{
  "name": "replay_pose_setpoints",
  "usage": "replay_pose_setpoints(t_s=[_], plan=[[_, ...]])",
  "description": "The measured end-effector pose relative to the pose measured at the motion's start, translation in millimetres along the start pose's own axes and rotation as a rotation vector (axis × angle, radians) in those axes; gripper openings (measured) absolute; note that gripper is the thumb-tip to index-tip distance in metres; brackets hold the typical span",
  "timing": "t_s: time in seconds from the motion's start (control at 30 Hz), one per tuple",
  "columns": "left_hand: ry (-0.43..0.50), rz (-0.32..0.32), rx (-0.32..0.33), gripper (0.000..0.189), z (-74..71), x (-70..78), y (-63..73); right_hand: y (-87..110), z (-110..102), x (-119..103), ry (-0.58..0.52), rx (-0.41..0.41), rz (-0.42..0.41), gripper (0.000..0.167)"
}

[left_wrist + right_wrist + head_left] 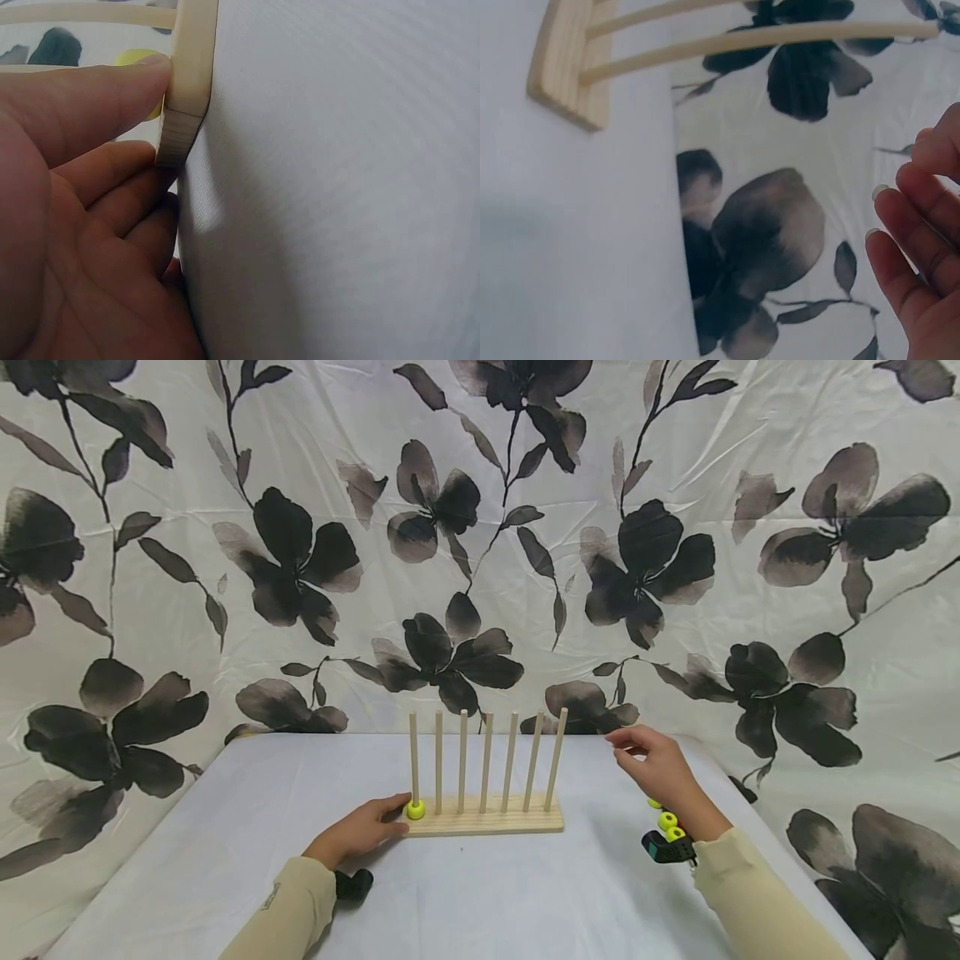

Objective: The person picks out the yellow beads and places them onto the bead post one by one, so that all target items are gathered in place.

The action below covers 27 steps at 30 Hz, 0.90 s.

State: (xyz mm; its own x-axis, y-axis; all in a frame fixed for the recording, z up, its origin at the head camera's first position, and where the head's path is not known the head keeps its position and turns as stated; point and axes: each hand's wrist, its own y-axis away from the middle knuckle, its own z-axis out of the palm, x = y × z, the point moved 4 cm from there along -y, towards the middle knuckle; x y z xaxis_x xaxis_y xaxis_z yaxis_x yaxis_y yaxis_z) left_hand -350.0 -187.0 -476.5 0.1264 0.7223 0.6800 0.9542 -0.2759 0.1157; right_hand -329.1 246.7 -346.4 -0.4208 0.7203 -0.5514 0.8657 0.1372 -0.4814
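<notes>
A wooden peg board (487,823) with a row of several upright pegs stands on the table. At the foot of its leftmost peg sits yellow beadwork (416,811). My left hand (363,833) grips the board's left end, the thumb (124,94) on its edge and the fingers at the end face. Raised beyond the board's right end is my right hand (660,768), its fingers loosely bent, with nothing visible between them. Several yellow beads (667,820) lie below the right wrist, partly hidden by the hand and the wrist camera.
A white cloth covers the table (480,902). Behind its back edge hangs a white curtain (555,610) printed with dark flowers. Black wrist cameras sit at the left (354,885) and right (667,847) cuffs.
</notes>
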Motion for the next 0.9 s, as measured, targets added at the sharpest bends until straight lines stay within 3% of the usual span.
replay_pose_setpoints(t_s=[0.53,0.9], plan=[[0.012,-0.018,0.003,0.062,3.0,1.1,-1.5,19.5,-3.3,53.6,0.081,-0.105,0.17,0.028],[-0.009,-0.016,0.007,0.062,0.8,2.9,0.5,30.7,-2.3,79.5,0.117,-0.268,0.323,0.034]])
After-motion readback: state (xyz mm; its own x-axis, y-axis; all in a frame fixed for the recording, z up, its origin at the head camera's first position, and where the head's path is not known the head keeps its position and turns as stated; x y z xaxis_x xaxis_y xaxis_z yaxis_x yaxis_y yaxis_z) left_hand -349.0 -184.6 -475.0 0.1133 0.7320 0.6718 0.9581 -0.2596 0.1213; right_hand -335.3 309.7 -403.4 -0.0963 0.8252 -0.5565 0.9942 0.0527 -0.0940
